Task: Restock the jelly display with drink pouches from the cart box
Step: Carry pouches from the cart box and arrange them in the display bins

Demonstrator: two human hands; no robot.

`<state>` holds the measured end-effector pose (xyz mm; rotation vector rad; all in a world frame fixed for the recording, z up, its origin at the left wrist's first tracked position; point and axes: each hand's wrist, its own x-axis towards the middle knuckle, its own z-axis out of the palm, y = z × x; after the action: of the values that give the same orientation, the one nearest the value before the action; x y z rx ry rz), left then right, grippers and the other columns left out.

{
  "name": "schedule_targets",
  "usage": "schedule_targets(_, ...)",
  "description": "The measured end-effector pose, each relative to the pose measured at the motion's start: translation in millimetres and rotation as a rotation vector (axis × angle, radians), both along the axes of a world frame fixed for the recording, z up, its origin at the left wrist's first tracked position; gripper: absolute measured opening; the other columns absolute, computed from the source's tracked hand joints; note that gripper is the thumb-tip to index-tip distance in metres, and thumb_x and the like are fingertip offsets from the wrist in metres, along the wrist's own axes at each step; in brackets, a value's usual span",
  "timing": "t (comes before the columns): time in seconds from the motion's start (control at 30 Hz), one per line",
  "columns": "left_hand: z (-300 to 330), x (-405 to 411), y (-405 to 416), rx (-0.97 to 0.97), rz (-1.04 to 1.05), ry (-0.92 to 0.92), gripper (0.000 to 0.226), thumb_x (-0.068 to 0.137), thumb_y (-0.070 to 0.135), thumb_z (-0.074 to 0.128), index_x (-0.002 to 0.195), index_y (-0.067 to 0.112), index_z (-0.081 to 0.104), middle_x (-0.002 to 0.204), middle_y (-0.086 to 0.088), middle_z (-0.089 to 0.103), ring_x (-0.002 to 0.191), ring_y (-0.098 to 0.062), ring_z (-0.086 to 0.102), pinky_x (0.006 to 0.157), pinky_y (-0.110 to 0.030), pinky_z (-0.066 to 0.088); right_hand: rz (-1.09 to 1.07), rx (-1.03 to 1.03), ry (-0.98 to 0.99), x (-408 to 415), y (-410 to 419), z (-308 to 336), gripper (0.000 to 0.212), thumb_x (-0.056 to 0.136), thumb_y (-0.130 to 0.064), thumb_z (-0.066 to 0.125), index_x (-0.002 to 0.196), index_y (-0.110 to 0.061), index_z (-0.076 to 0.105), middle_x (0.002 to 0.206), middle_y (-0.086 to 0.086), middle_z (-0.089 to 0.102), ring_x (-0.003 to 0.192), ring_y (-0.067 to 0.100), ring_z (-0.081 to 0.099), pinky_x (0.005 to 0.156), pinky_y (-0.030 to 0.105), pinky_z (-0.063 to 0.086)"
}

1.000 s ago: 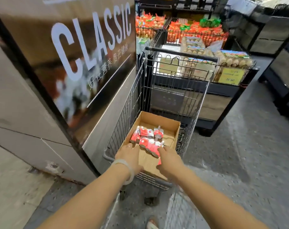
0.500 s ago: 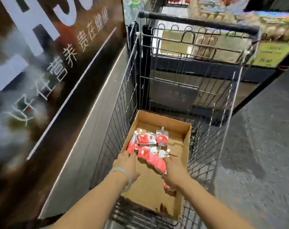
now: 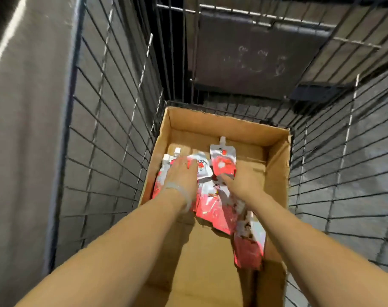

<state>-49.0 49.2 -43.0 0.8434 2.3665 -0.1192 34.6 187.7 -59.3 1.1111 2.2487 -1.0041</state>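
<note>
Since half a second ago the view has closed in on the open cardboard box (image 3: 277, 165) in the wire-mesh cart (image 3: 113, 120), and both hands reach deeper. The left hand (image 3: 180, 176) lies flat on the glossy red-and-silver spouted drink pouches (image 3: 213, 209) at centre frame. The right hand (image 3: 244, 180) touches the upright pouch (image 3: 223, 162); whether it grasps it I cannot tell

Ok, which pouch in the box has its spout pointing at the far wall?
The red-and-silver pouch just beyond the right hand, its white spout aimed at the far wall of the cardboard box. The other pouches lie heaped nearer, partly under the left hand.
</note>
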Motion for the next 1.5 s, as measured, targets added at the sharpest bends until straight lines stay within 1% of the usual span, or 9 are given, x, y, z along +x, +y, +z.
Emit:
schedule_targets(0.23,-31,-21,24,-0.187,-0.022,-0.029,0.095,0.075,0.017,0.072,0.147,0.001,0.012,0.141,-0.018,0.038,0.135,-0.033,0.030,0.104,-0.039,0.034,-0.353,-0.070,0.040,-34,4,-35,0.043,0.077,-0.025,0.072,0.106,-0.003,0.050,0.105,0.019,0.060,0.102,0.031,0.059,0.082,0.040,0.049)
schedule_targets(0.37,-23,-14,26,-0.261,-0.060,0.031,0.053,0.077,0.026,0.065,0.127,0.014,0.049,0.128,-0.010,0.047,0.121,-0.029,0.043,0.096,-0.034,0.040,-0.449,-0.240,0.009,-31,-9,-27,0.027,0.070,-0.005,0.072,0.065,-0.020,0.051,0.080,0.008,0.060,0.077,0.022,0.061,0.070,0.032,0.051)
schedule_targets(0.5,-9,1,19,-0.157,0.013,-0.009,0.046,0.083,0.015,0.062,0.125,0.010,0.043,0.125,-0.011,0.051,0.119,-0.028,0.049,0.094,-0.034,0.042,-0.539,-0.316,0.026,-13,-22,-12,0.015,0.064,-0.003,0.065,0.067,-0.015,0.057,0.065,0.008,0.059,0.063,0.024,0.057,0.064,0.041,0.054)
schedule_targets(0.77,60,23,-5,0.222,0.728,-0.478,0.046,0.088,0.018,0.055,0.132,0.014,0.040,0.101,-0.009,0.058,0.089,-0.026,0.057,0.076,-0.032,0.045,-0.819,-0.562,0.236,39,-44,63,0.020,0.072,-0.008,0.066,0.089,-0.018,0.066,0.088,0.009,0.072,0.082,0.029,0.068,0.076,0.045,0.057)
schedule_targets(0.93,123,37,-25,0.446,0.937,-0.634,0.047,0.085,0.021,0.057,0.131,0.015,0.045,0.119,-0.007,0.058,0.093,-0.018,0.054,0.076,-0.025,0.045,-0.694,-0.699,0.355,41,-45,129,0.017,0.085,-0.003,0.064,0.100,-0.010,0.067,0.090,0.009,0.073,0.083,0.025,0.069,0.081,0.042,0.056)
schedule_targets(1.07,174,69,-54,0.718,0.977,-0.626,0.038,0.061,0.038,0.070,0.096,0.025,0.062,0.096,-0.002,0.068,0.089,-0.014,0.063,0.085,-0.024,0.053,-0.472,-0.749,0.361,46,-47,177,0.024,0.085,-0.001,0.061,0.108,-0.007,0.063,0.095,0.012,0.071,0.079,0.024,0.067,0.070,0.034,0.057)
schedule_targets(1.17,213,114,-78,0.935,1.199,-0.664,0.037,0.074,0.021,0.072,0.110,0.016,0.064,0.089,-0.004,0.071,0.070,-0.013,0.068,0.063,-0.028,0.057,-0.303,-0.817,0.375,72,-58,221,0.020,0.087,0.006,0.055,0.099,-0.010,0.060,0.085,0.010,0.067,0.068,0.021,0.062,0.055,0.026,0.054)
schedule_targets(1.37,280,214,-123,1.139,1.411,-0.644,0.013,0.086,0.023,0.065,0.098,0.019,0.068,0.077,-0.003,0.070,0.070,-0.017,0.065,0.074,-0.035,0.054,-0.028,-0.905,0.440,134,-95,285,0.019,0.087,0.007,0.056,0.102,-0.004,0.059,0.089,0.017,0.067,0.073,0.029,0.061,0.053,0.029,0.055)
schedule_targets(1.5,304,274,-162,1.280,1.493,-0.554,0.043,0.068,0.002,0.073,0.110,0.009,0.065,0.109,-0.023,0.068,0.099,-0.038,0.066,0.089,-0.053,0.050,0.186,-0.930,0.405,160,-130,308,0.030,0.084,0.002,0.063,0.112,-0.007,0.060,0.100,0.020,0.071,0.080,0.029,0.069,0.058,0.030,0.055)
